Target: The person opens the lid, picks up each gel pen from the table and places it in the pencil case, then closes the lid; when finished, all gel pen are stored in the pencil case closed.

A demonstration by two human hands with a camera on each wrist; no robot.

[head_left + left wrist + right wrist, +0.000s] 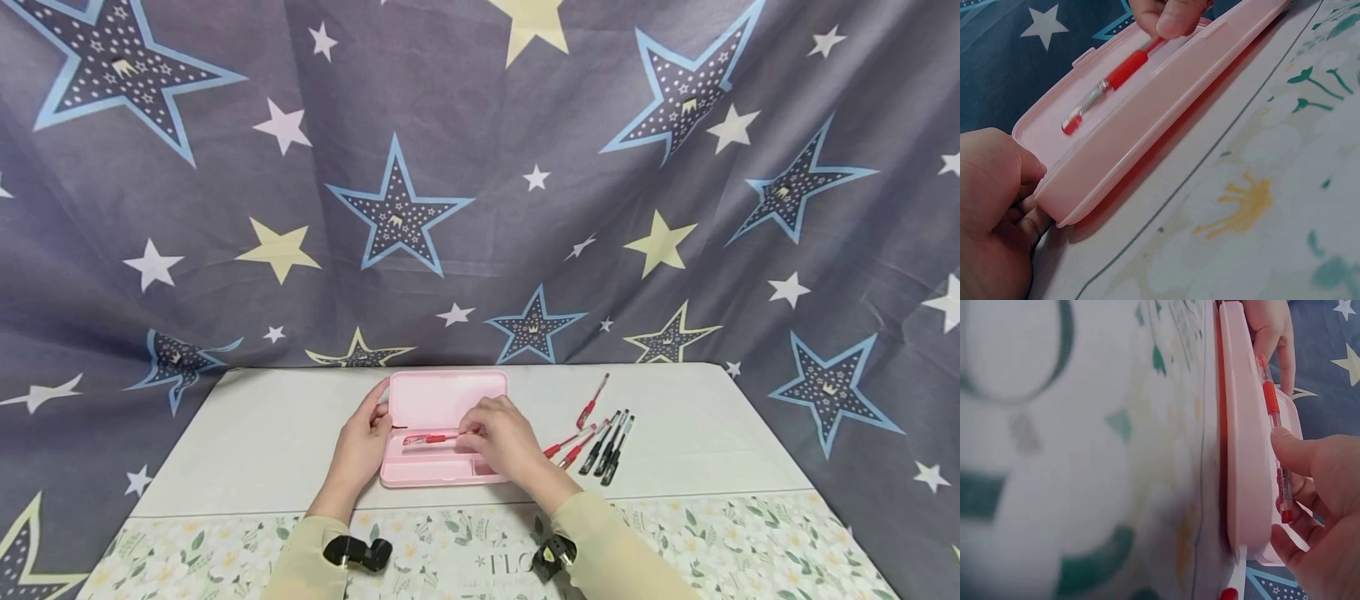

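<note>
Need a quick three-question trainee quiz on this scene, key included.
1. Which hand holds a red pen at the pink case?
A) left
B) right
C) neither

2. True or false: the case's lid is closed.

3. How many black pens lie on the table?

Key:
1. B, the right hand.
2. False; the lid is open.
3. Three.
</note>
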